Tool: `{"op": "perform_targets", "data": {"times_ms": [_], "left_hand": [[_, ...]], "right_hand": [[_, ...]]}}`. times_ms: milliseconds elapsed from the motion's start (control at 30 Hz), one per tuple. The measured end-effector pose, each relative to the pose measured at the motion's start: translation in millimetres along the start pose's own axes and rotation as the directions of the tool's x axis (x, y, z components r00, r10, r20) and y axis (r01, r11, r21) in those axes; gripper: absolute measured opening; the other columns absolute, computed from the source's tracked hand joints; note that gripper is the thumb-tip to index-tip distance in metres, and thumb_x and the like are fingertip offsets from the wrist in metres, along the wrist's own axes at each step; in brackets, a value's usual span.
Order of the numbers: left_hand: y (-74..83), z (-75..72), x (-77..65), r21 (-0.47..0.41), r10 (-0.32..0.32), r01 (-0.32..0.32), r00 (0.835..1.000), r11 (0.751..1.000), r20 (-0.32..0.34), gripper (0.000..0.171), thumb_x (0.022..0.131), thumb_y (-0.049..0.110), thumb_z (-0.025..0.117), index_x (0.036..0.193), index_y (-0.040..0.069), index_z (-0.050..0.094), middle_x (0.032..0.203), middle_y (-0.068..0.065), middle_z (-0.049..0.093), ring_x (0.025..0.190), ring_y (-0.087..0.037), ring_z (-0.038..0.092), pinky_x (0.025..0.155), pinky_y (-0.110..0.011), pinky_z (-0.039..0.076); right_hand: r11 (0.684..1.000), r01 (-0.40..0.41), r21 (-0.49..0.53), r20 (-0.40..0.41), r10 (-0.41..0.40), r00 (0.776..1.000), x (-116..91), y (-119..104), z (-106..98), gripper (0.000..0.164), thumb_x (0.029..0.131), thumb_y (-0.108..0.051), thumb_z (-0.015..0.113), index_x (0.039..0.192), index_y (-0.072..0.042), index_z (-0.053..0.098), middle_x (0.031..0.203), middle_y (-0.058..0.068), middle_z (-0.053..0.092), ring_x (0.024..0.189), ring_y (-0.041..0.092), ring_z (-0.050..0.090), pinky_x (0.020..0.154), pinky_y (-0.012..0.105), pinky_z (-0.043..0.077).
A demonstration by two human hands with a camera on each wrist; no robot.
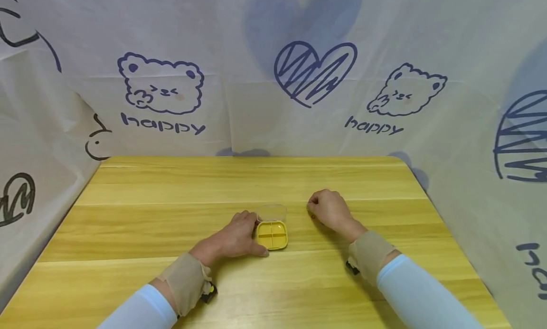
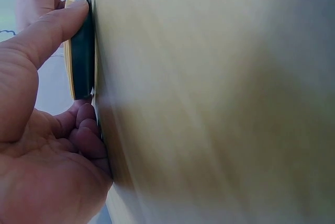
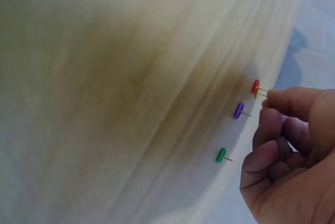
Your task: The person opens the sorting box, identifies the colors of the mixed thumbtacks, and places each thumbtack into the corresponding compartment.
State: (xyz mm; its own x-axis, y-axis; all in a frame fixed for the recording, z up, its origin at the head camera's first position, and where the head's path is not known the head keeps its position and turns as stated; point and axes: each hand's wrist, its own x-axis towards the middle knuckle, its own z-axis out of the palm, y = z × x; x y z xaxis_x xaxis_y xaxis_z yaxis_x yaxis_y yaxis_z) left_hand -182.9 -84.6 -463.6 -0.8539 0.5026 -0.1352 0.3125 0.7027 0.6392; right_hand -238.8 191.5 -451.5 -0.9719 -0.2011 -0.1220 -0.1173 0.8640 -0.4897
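Observation:
My left hand holds a small yellow pill box from its left side, thumb along the near edge and fingers at the far corner. The box lies flat with its clear lid swung back, and no contents show in its compartments. In the left wrist view its dark green underside faces the camera. To the right, my right hand pinches the pin of a yellow thumbtack between thumb and index finger. Close beside it stands a red thumbtack, pin up.
In the right wrist view, a purple thumbtack and a green thumbtack sit on the table under my curled fingers, pins up. The wooden table meets a white cloth with drawings at the back and sides.

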Motion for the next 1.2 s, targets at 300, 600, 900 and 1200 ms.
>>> {"op": "perform_targets", "data": {"times_ms": [300,600,900,1200], "left_hand": [[-0.2,1.1,-0.6,0.0,0.006,-0.006,1.0,1.0,0.003,0.072,0.066,0.044,0.084,0.118,0.005,0.052,0.104,-0.006,0.051,0.098,-0.023,0.044,0.089,-0.042,0.041],[0.1,0.5,-0.7,-0.001,-0.001,0.001,1.0,1.0,0.006,0.072,0.066,0.044,0.084,0.118,0.005,0.052,0.105,-0.006,0.05,0.099,-0.024,0.044,0.09,-0.043,0.041],[0.2,-0.1,-0.7,0.006,0.014,-0.014,1.0,1.0,0.004,0.072,0.067,0.045,0.084,0.118,0.005,0.052,0.104,-0.005,0.05,0.1,-0.024,0.044,0.09,-0.043,0.041],[-0.1,0.7,0.0,0.007,-0.001,0.001,1.0,1.0,0.007,0.074,0.067,0.045,0.084,0.119,0.005,0.051,0.105,-0.006,0.05,0.101,-0.024,0.044,0.092,-0.043,0.041]], "right_hand": [[0.998,0.014,-0.056,-0.02,-0.016,1.0,0,2,4,0.022,0.094,-0.02,0.059,0.075,-0.018,0.069,0.068,-0.004,0.065,0.059,0.014,0.056,0.059,0.032,0.046],[0.998,0.021,-0.059,-0.048,-0.024,0.999,1,5,7,0.024,0.093,-0.02,0.058,0.071,-0.019,0.068,0.067,-0.004,0.065,0.058,0.015,0.055,0.057,0.032,0.046],[0.941,-0.036,0.336,-0.136,0.087,0.987,-11,-2,1,0.024,0.099,-0.028,0.054,0.101,-0.01,0.07,0.062,0.01,0.062,0.039,0.02,0.049,0.042,0.033,0.044],[0.761,-0.122,0.638,-0.057,0.205,0.977,-29,-12,1,0.03,0.098,-0.028,0.056,0.107,-0.002,0.067,0.084,0.021,0.062,0.058,0.021,0.051,0.048,0.028,0.04]]}}
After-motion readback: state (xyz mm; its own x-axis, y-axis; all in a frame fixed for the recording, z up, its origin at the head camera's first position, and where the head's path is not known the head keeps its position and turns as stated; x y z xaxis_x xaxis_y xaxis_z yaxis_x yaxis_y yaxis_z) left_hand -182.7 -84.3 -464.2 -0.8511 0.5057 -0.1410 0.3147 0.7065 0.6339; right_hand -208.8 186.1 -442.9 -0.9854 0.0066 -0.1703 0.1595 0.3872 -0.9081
